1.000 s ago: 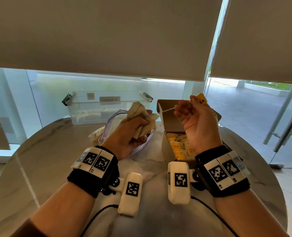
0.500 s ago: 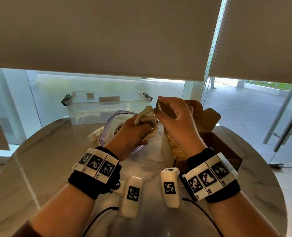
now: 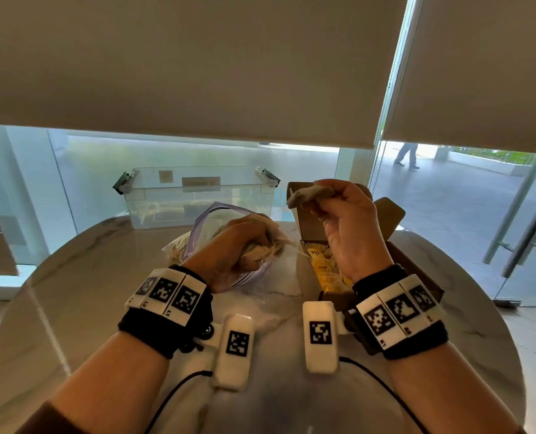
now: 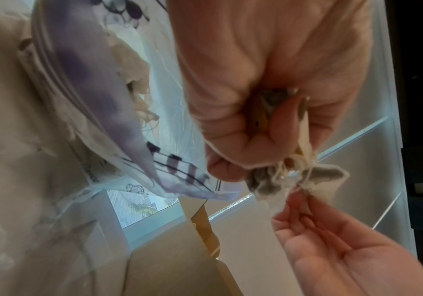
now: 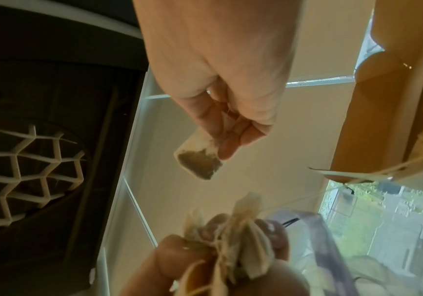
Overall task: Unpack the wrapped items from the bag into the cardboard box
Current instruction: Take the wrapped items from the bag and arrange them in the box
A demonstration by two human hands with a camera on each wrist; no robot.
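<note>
Since half a second before, my right hand (image 3: 351, 227) had pulled away from my left hand (image 3: 235, 245), pinching one tea bag (image 5: 200, 162) in its grip above the cardboard box (image 3: 417, 270) toward the counter's (image 3: 72, 308) right edge. My left grip was clenched round a bundle of tea bags (image 5: 235, 252) over the plastic bag (image 3: 210, 217).

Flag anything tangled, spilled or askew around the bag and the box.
One oddity: a thin white string trails from the clump of paper tea bags gripped by the left hand across to the open brown cardboard box, so the tea bags look tangled. Nothing is spilled.
</note>
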